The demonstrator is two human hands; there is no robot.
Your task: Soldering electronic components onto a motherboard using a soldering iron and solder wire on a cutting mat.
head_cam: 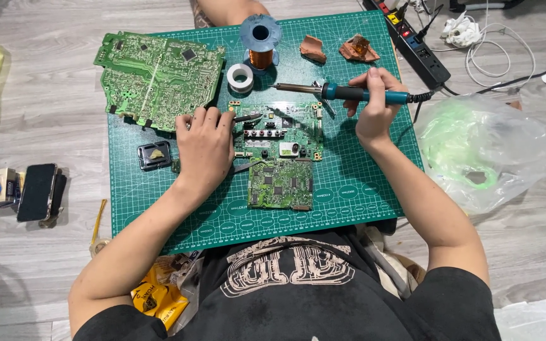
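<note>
My right hand (374, 101) grips a blue-handled soldering iron (349, 94), held level with its tip pointing left above a green circuit board (279, 136). My left hand (205, 146) rests on the left edge of that board and pinches metal tweezers (248, 117) whose tips lie on it. A second, smaller green board (280, 184) lies just in front. All of it sits on a green cutting mat (342, 189).
A large green circuit board (156, 76) covers the mat's far left corner. A copper wire spool (260, 39), a solder roll (240, 77) and two brown sponge pieces (314, 48) lie at the back. A power strip (412, 44), a plastic bag (481, 148) and a phone (36, 191) surround the mat.
</note>
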